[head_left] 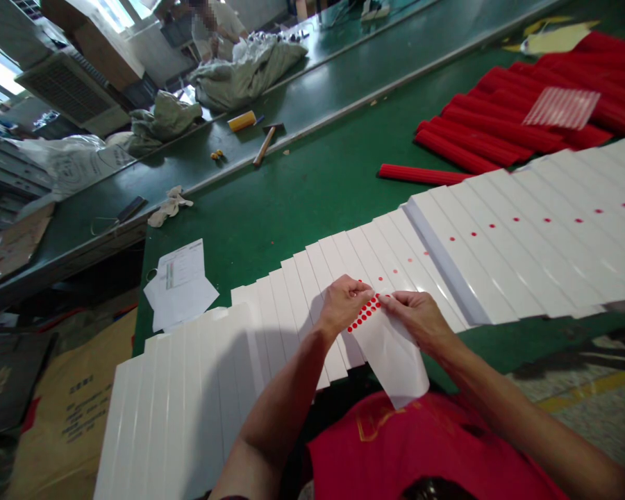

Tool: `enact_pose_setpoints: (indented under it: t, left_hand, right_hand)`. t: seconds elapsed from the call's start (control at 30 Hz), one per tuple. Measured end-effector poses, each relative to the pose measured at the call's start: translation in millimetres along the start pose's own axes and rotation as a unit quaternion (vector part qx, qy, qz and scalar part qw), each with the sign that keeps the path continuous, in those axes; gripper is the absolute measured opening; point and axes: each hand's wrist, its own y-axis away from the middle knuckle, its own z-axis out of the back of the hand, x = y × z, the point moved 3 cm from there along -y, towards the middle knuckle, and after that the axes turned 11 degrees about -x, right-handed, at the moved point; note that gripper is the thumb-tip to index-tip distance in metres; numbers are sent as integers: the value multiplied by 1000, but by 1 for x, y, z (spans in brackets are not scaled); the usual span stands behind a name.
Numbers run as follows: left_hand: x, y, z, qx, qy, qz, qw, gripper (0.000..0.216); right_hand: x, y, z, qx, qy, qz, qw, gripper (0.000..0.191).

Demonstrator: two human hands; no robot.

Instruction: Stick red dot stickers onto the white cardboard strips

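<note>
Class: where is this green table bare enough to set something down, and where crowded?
Bare green table lies between the white strips, the red strips and the papers. Crowded: near edge, where left hand and right hand pinch the sticker sheet.

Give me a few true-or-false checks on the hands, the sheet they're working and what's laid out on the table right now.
1. The left hand and right hand both grip a sticker sheet with red dots. True.
2. The white panels lie in an overlapping row on the green table. True.
3. Every white panel is blank. False: several on the right carry a red dot.
4. The rods at the right are blue. False: the rods are red.
5. A hammer lies on the far table. True.
</note>
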Motion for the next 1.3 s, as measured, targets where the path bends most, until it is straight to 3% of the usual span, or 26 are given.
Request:
enact_pose_setpoints:
  t: [0.23,0.43,0.57,0.73,0.87,1.0,1.3]
  left_hand:
    - [0,-1,-4,0,-16,-26,1000,7]
    - [-5,3,-1,-10,-78,-86,993,11]
    - [1,3,3,-18,-57,-51,997,10]
    - [32,-6,25,-83,-36,24,996,11]
    - [60,-10,38,-112,-127,42,985,11]
    - [74,-9,33,-125,-218,19,968,12]
    - [70,0,19,-182,-350,-38,918,14]
  right_hand:
    - [1,0,-3,1,22,15,1000,45]
    - [-2,1,-9,19,5,-11,1000,45]
    - [-1,2,-14,28,-9,-25,999,45]
    - [-1,1,-17,40,1,-39,998,41]
    - [-3,0,-21,42,9,-46,998,41]
    - [-4,0,-24,51,2,-54,997,41]
    - [-1,0,-21,42,-12,-61,997,39]
